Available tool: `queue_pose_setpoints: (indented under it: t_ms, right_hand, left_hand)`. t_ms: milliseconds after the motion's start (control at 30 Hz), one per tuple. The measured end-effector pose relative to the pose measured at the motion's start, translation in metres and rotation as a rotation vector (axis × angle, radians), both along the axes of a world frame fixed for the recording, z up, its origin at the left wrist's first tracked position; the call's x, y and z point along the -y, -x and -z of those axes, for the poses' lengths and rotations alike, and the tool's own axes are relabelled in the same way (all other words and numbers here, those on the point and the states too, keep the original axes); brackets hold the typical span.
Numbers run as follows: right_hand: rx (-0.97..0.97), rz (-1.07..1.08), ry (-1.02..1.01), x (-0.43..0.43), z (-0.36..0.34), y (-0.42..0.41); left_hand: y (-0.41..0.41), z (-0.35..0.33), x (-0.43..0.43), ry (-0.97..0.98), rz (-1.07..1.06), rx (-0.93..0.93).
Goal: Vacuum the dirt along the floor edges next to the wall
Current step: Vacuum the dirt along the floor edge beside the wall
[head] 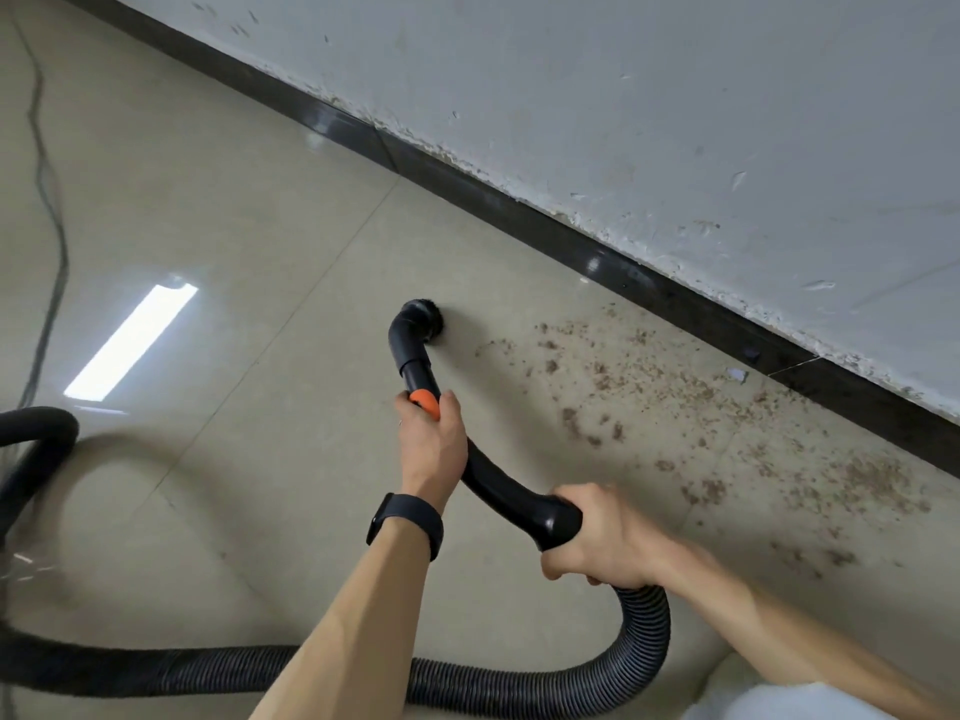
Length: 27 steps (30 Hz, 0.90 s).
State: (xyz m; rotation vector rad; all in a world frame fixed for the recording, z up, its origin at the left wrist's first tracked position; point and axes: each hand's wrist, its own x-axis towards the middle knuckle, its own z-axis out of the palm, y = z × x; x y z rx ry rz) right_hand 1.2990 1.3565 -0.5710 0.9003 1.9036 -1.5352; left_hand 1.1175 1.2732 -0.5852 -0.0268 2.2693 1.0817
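Beige glossy floor tiles (pixel 249 210), with a white scuffed wall (pixel 675 96) running from far left to near right. Black skirting (pixel 519 206) along its foot; the plaster is chipped just above it.

Dirt (pixel 675 392): brown crumbs and dust scattered on the floor beside the skirting, right of centre, spreading toward the near right. It is thickest close to the skirting and thinner toward me. One small pale scrap (pixel 736 375) lies among it, just off the skirting.

Brush nozzle (pixel 422 324): round, black, on an elbow joint. It sits down at the floor at the left fringe of the dirt and apart from the skirting. Whether the bristles touch the tile I cannot tell.

Handle tube (pixel 498 485): curved black plastic, with an orange collar (pixel 427 402) near its far end.

Hands are apart, both clamped on the tube. My left hand (pixel 431 444) wraps it at the orange collar, with a black wristband (pixel 405 524) on that wrist. My right hand (pixel 608 543) grips the near end, where the ribbed hose (pixel 644 652) joins.

The hose loops under my right hand, crosses the near floor under my left forearm and curls up at the far left edge.

A thin cable (pixel 49 200) trails along the left side of the floor. A bright strip of light reflection (pixel 130 343) shows on the tile to its right.
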Motion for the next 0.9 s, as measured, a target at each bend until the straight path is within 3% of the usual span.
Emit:
queue_pose_setpoints:
  t_ms: [200, 567, 900]
  right_hand:
    - [0.043, 0.027, 0.001, 0.007, 0.003, -0.018]
    - [0.044, 0.133, -0.047, -0.012, 0.002, -0.031]
    - [-0.019, 0.272, -0.051, -0.032, 0.009, -0.024]
  left_hand:
    - [-0.019, 0.005, 0.005, -0.036, -0.042, 0.013]
    - [-0.024, 0.003, -0.042, -0.056, 0.109, -0.005]
    - [-0.008, 0.006, -0.094, 0.041, 0.287, -0.062]
